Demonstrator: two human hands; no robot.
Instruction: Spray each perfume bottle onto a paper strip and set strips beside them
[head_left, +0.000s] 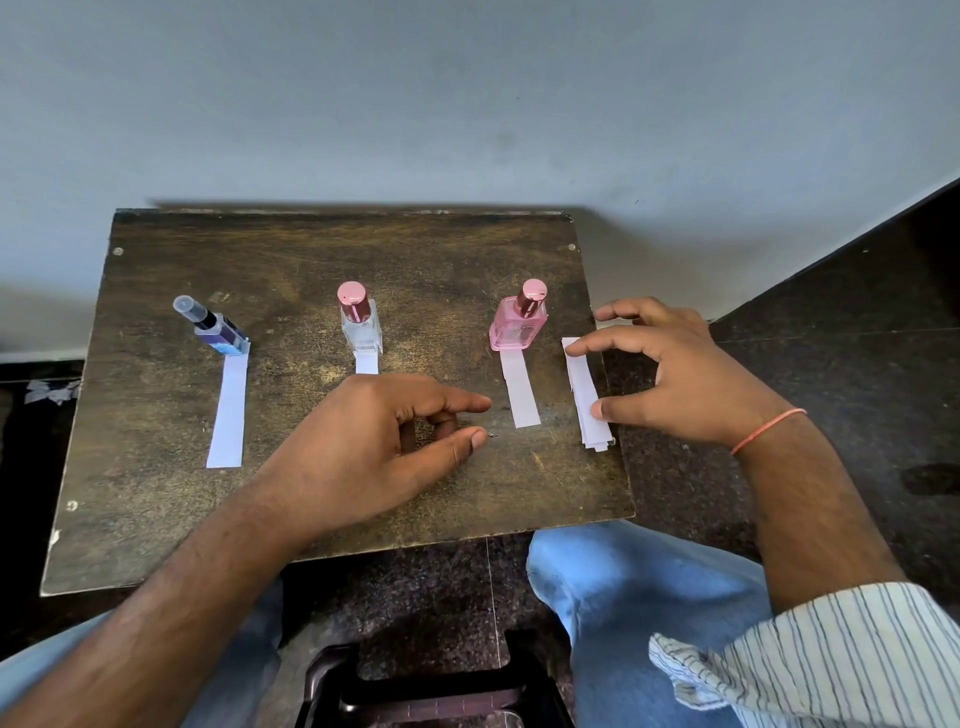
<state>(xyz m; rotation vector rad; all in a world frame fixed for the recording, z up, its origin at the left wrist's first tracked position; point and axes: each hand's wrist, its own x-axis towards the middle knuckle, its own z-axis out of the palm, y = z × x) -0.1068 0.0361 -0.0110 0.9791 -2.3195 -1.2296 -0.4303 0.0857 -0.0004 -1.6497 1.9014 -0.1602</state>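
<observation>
Three perfume bottles stand upright in a row across the far half of a worn, dark wooden table (171, 519). A white paper strip lies flat before each, its long axis running from the bottle's base toward the person. The blue bottle (221, 330) at left is slim with a clear cap; its strip (227, 410) is in full view. The clear bottle (360, 325) in the middle is square glass with a shiny pink cap; its strip (367, 362) is mostly hidden by the left hand (374, 447), which hovers with fingers loosely curled, holding nothing. The pink bottle (518, 322) has a matching cap, and its strip (519, 389) is flat. At the table's right edge, the right hand (685, 369) rests its spread fingertips and thumb on a stack of spare strips (587, 395).
</observation>
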